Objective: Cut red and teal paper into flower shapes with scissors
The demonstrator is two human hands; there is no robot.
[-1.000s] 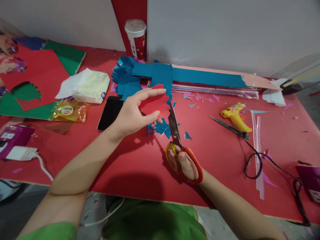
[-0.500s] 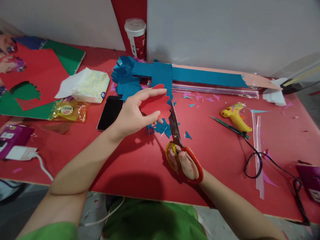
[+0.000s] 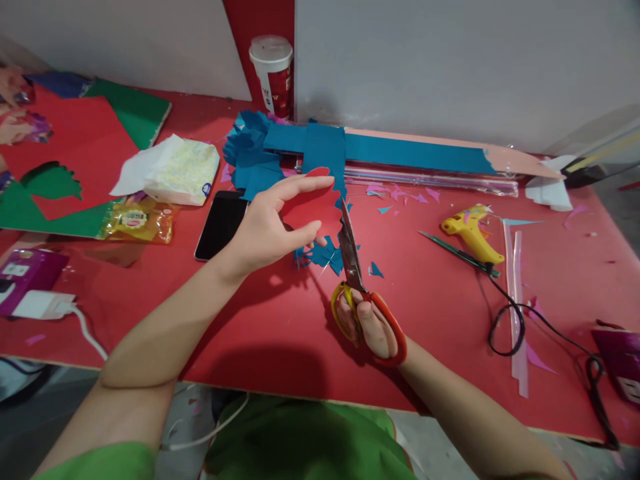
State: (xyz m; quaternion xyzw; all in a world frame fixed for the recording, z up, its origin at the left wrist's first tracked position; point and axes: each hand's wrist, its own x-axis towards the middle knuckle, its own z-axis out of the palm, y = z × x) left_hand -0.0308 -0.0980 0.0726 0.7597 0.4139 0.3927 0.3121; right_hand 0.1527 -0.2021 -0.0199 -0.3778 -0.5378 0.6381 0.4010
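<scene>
Between the thumb and fingers of my left hand [image 3: 273,223] is a piece of red paper [image 3: 310,210] with a scalloped right edge. My right hand [image 3: 373,327] has its thumb and fingers through the red and yellow handles of a pair of scissors [image 3: 353,267]. The scissor blades point up and away, right beside the paper's wavy edge; whether they touch it I cannot tell. Below the paper lie blue paper scraps [image 3: 325,257]. A black phone [image 3: 220,227] lies partly behind my left hand.
At the back lie blue paper strips [image 3: 415,155] beside a lidded cup [image 3: 273,77]. A yellow glue gun [image 3: 473,233] and a green-handled cutter [image 3: 457,253] lie to the right. Leftward are a tissue pack [image 3: 183,170], red paper sheet [image 3: 85,133] and purple box [image 3: 33,277].
Almost nothing differs. Both hands, the red paper and the scissors stay in nearly the same place.
</scene>
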